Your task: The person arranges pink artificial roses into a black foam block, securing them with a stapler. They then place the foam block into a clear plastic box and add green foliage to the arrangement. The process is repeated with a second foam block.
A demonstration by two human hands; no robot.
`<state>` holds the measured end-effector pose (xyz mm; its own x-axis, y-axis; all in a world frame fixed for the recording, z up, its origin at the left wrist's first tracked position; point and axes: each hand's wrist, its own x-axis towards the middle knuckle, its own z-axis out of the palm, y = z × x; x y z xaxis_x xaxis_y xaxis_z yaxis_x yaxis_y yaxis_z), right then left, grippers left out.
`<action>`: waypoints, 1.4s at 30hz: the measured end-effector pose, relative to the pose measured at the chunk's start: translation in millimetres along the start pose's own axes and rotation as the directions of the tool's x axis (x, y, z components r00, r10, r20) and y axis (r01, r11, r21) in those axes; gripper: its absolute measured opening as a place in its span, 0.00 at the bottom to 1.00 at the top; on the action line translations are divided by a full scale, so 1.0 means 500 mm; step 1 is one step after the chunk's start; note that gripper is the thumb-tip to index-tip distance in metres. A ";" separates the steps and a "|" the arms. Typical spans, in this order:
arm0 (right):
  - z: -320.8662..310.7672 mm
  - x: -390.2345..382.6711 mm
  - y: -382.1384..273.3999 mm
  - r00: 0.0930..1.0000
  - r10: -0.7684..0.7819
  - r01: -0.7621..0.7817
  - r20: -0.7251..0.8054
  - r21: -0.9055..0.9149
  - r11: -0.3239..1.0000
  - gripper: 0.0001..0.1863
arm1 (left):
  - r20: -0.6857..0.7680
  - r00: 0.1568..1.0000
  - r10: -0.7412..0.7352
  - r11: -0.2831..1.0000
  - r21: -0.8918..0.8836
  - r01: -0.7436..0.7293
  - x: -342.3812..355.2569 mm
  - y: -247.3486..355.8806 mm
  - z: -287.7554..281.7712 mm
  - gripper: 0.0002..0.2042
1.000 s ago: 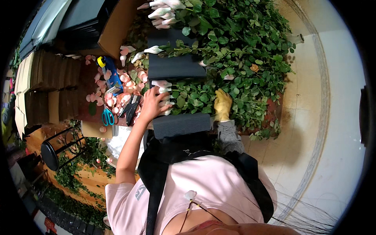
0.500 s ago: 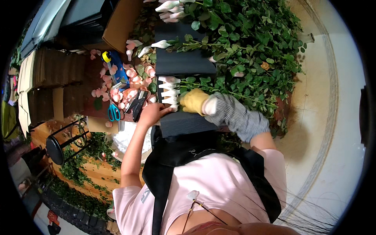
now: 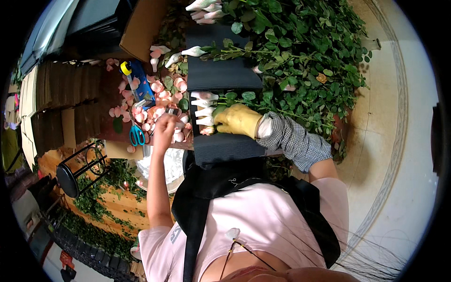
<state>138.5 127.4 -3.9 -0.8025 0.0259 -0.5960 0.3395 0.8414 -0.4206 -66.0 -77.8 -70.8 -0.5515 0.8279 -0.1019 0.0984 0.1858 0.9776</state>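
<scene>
My left hand (image 3: 164, 129) is closed around a black stapler (image 3: 173, 111) lying among loose petals; the fingers cover most of it. My right hand (image 3: 238, 120), in a yellow glove and checked sleeve, is curled over the stems just below a row of rose buds. Several of these buds (image 3: 205, 112) wear white mesh sleeves and lie side by side on black corrugated cardboard (image 3: 228, 149). Nearest to me in the row is a pink-and-yellow rose head (image 3: 207, 130) with no mesh seen on it. The gloved fingertips are partly hidden.
Leafy rose stems (image 3: 305, 61) pile up at the right. Pink petals (image 3: 162, 98), teal scissors (image 3: 136, 135) and a blue box (image 3: 143, 84) with a yellow-capped item lie left of the cardboard. Stacked cardboard (image 3: 66, 84) stands farther left; a white-filled basin (image 3: 159, 165) sits below the table edge.
My left hand has left the nearest bud and moved left onto the stapler. The nearest rose head now shows uncovered. My gloved right hand has shifted slightly right.
</scene>
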 end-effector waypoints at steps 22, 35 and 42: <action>-0.032 0.068 -0.031 0.941 0.337 -0.315 -0.002 -0.366 0.876 0.16 | 0.010 1.000 0.029 0.931 0.364 -0.030 0.038 0.020 0.136 0.15; -0.052 0.001 -0.025 0.931 0.158 -0.219 -0.329 -0.158 0.963 0.16 | -0.131 0.983 -0.130 0.973 0.172 0.152 0.029 0.012 0.041 0.07; 0.037 0.088 0.031 0.886 0.337 -0.428 -0.319 -0.279 0.860 0.09 | -0.063 0.996 0.068 0.818 0.575 -0.019 0.082 0.032 0.158 0.12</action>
<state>117.6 131.5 -49.4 -0.7528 0.4787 -0.4518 0.4982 0.8629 0.0842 -21.7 0.7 -73.7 -0.5947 0.8036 -0.0236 0.5671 0.4401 0.6962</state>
